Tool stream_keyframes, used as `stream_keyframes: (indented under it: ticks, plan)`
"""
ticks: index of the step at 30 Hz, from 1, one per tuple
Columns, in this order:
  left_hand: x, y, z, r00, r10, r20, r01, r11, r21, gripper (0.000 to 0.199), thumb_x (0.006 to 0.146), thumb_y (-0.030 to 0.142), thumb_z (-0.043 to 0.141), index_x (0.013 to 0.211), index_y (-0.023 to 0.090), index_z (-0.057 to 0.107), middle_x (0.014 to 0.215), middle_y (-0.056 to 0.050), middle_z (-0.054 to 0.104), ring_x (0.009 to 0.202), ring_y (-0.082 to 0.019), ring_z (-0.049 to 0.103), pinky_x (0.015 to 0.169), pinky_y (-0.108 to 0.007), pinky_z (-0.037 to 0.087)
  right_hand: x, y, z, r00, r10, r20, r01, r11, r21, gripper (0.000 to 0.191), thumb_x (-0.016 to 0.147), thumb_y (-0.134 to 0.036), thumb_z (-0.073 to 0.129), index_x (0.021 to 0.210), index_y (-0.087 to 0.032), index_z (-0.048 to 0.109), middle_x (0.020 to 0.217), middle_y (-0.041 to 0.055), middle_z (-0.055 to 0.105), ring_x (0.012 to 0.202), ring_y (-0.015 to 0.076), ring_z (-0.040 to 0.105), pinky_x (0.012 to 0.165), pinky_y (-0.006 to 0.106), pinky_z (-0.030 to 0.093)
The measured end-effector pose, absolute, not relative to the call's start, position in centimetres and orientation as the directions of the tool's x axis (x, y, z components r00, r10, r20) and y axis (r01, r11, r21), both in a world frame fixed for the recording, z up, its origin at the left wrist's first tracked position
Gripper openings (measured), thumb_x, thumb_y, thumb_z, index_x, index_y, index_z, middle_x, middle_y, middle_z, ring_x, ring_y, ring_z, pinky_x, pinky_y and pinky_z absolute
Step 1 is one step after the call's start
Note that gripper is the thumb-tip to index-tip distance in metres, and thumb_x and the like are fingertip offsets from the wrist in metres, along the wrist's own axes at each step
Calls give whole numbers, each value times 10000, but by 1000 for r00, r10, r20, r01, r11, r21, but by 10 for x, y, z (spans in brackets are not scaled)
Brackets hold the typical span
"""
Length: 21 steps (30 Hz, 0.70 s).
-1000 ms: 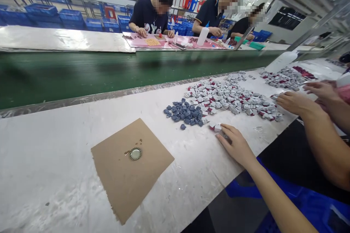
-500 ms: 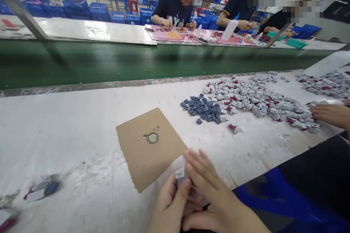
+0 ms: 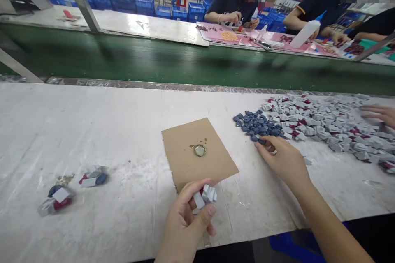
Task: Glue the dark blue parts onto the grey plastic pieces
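Note:
My left hand (image 3: 189, 218) is closed around a small grey plastic piece with a maroon part (image 3: 207, 196), just in front of a brown cardboard square (image 3: 188, 168). On the cardboard lies a round metal cap with a crimped edge (image 3: 200, 150), next to small brown spots. My right hand (image 3: 282, 158) reaches to the near edge of a pile of dark blue pieces (image 3: 254, 123). Its thumb and fingertips pinch a dark blue piece (image 3: 261, 141), partly hidden by the fingers.
A heap of grey and maroon pieces (image 3: 327, 121) spreads to the right, where another person's hand (image 3: 381, 114) reaches in. Two assembled clusters (image 3: 61, 199) (image 3: 93, 176) lie at left. Beyond the table runs a green conveyor belt (image 3: 138, 61), with people working across it.
My right hand has left my left hand and moved right to the blue pile. My left hand still holds the grey and maroon piece. The view has swung left.

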<state>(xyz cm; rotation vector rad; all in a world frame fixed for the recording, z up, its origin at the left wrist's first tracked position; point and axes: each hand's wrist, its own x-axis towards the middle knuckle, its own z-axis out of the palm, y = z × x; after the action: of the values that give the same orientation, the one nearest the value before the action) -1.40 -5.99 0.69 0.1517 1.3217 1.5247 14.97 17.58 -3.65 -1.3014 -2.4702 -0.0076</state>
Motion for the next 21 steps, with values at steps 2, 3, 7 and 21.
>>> stream_keyframes:
  ticks: [2, 3, 7, 21]
  plan:
    - [-17, -62, 7, -433, 763, -480, -583, 169, 794, 266, 705, 393, 689, 954, 300, 702, 927, -21, 561, 470, -36, 437, 419, -181, 461, 151, 178, -33, -513, 819, 257, 808, 561, -178, 230, 796, -384, 460, 850, -195, 579, 713, 44, 587, 625, 190, 564, 553, 297, 412]
    - [-18, -63, 7, -429, 777, -461, -572, 162, 804, 238, 738, 405, 651, 946, 303, 706, 954, -22, 562, 448, -26, 439, 419, -186, 453, 151, 180, -32, -507, 830, 231, 812, 550, -193, 198, 780, -372, 466, 816, -202, 560, 692, 36, 578, 620, 189, 561, 550, 295, 408]
    - [-21, -67, 4, -485, 772, -410, -535, 109, 838, 278, 787, 327, 612, 1061, 340, 655, 968, -20, 605, 529, -60, 519, 494, -190, 459, 151, 182, -29, -420, 884, 204, 846, 463, -266, 152, 690, -346, 509, 767, -215, 519, 646, 12, 557, 603, 182, 555, 540, 287, 400]
    - [-38, -69, 6, -440, 671, -597, -775, 53, 630, 217, 618, 348, 777, 765, 206, 705, 730, -9, 719, 702, -126, 646, 638, -202, 536, 150, 162, -16, -355, 909, 218, 789, 417, -452, 201, 701, -394, 583, 816, -232, 550, 678, 50, 601, 602, 205, 585, 534, 307, 448]
